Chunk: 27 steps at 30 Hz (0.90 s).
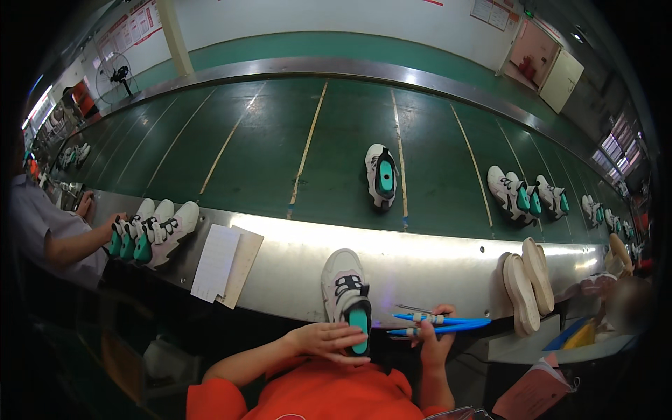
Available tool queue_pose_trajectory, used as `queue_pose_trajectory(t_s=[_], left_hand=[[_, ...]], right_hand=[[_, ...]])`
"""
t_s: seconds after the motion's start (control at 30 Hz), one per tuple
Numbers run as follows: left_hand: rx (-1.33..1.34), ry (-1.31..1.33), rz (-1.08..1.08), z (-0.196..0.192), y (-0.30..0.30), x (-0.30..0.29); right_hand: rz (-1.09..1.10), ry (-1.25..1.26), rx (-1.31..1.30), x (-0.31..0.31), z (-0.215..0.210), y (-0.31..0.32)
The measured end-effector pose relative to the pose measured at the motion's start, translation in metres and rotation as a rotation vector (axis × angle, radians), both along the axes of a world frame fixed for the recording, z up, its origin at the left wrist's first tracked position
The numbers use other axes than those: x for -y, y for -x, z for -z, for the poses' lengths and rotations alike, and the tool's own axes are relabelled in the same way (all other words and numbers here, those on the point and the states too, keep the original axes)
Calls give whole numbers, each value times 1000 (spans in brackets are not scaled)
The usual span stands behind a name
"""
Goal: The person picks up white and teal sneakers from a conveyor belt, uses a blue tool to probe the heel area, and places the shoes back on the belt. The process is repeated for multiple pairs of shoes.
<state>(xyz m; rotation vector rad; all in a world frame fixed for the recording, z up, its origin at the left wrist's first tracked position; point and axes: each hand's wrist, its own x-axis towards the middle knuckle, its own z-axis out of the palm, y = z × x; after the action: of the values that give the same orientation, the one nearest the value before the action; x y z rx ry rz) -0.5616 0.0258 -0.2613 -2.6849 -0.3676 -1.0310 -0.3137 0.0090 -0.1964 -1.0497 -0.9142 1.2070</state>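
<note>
A white and grey sneaker [342,280] with black trim and a teal insert at its heel stands on the near metal ledge, toe pointing away from me. My left hand [326,341] is laid around its heel end, fingers across the teal part. To the right of the shoe, my right hand [435,330] is closed on several slim blue pens [448,324] with pale bands, their tips pointing left toward the shoe. A thin dark stick [414,308] lies near those fingers; whether it is held too, I cannot tell.
Beyond the metal ledge [427,259] runs a green conveyor belt [266,154] carrying a single sneaker [381,177] and more sneakers [514,196] at right. Paper on a board [222,266] lies left, beside lined-up sneakers [164,234] and a co-worker's arm [73,245]. Cream soles [525,287] stand right.
</note>
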Motion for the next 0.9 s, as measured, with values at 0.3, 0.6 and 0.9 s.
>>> queue_pose_trajectory(t_s=[0.3,0.6,0.9], left_hand=[[520,811,39,-131,-11,-10],[541,793,-17,-135,-16,-15],[546,806,28,-135,-23,-16]], right_hand=[[-113,-247,-30,3,-64,-11],[-455,-292,197,20,-88,-5],[-496,-223,151,14,-98,2]])
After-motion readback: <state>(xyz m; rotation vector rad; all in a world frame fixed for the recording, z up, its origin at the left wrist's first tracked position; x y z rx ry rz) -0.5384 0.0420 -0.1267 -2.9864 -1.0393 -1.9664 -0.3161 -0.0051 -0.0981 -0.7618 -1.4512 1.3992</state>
